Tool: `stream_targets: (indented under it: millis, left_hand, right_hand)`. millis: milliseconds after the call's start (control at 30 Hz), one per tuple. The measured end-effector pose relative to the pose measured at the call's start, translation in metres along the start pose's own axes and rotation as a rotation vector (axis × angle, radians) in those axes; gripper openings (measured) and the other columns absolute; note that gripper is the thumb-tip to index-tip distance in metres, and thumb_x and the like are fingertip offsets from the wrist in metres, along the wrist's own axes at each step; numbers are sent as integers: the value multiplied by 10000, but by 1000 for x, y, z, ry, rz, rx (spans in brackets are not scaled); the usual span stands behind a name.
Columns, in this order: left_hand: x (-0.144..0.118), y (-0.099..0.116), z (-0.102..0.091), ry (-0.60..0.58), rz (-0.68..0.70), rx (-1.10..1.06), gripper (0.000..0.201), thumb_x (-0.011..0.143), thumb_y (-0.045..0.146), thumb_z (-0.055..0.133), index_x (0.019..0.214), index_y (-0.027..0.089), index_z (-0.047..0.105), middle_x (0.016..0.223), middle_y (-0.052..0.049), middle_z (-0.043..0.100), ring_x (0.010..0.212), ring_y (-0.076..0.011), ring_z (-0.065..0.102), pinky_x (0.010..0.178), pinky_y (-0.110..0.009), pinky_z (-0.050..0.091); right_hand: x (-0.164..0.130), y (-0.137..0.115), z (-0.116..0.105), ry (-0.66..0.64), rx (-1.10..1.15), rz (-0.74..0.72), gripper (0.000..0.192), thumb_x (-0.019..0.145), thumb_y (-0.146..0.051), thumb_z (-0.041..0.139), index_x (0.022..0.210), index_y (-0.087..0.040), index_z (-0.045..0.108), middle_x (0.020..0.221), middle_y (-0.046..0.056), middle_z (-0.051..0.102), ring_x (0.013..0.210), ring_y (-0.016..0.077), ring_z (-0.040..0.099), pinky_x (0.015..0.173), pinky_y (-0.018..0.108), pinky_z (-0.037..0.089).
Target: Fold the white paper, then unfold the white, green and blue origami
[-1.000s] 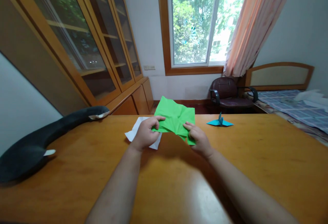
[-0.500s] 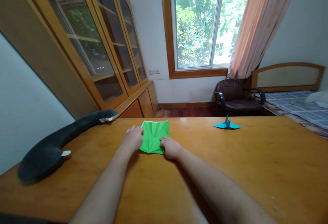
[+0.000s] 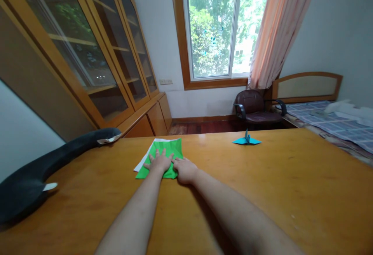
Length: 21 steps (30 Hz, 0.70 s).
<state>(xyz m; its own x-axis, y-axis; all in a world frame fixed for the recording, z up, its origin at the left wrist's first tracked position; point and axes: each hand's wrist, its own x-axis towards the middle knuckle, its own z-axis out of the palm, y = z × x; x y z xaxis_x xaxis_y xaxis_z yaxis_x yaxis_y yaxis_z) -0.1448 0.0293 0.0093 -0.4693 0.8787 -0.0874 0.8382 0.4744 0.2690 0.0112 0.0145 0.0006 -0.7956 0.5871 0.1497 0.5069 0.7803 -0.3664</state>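
Green paper pressed flat on the wooden desk, a fold being creased.

The left hand lies open, fingers spread, palm down on the sheet; the right hand, loosely curled, pins its edge at about 3 o'clock of the left and grips nothing. The sheet sits mid-desk, a white sheet showing at its 9 o'clock. The crease looks to be in hand; the next move likely needs firm, even pressure. A blue paper crane stands well apart at 2 o'clock. No containers show.
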Motion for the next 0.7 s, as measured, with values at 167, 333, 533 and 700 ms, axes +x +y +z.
stream_targets:
  millis: [167, 333, 533, 700]
  left_hand:
    - [10, -7, 5, 35, -8, 1, 797, 715, 753, 456, 1376, 310, 412, 1533, -76, 175, 1370, -470, 99, 992, -696, 277]
    - [19, -12, 0, -5, -15, -37, 844, 713, 765, 411, 1393, 265, 373, 1546, -87, 107, 1379, -463, 48, 992, -688, 301]
    - [25, -6, -17, -46, -23, -97, 895, 660, 756, 540, 1329, 167, 458, 1509, -193, 170, 1322, -569, 49, 922, -765, 279]
    - [10, 13, -50, 310, 164, -263, 603, 816, 525, 535, 1236, 93, 528, 1392, -270, 359, 1297, -515, 257, 986, -718, 249]
  right_hand:
    - [-25, 22, -17, 146, 120, 9, 297, 675, -93, 569, 945, -166, 670, 1207, 116, 607, 1130, 248, 539, 980, 352, 416]
    - [-111, 98, -77, 705, -37, 525, 344, 748, -111, 483, 1029, -167, 673, 1063, 124, 542, 1050, 255, 492, 977, 390, 393]
    - [-187, 176, -111, 872, -168, 935, 364, 740, -158, 502, 1042, -167, 706, 1182, 172, 478, 1129, 337, 440, 974, 483, 368]
    - [-180, 198, -98, 665, -97, 892, 469, 680, -123, 519, 1125, -151, 663, 1221, 146, 564, 1177, 314, 467, 1031, 405, 334]
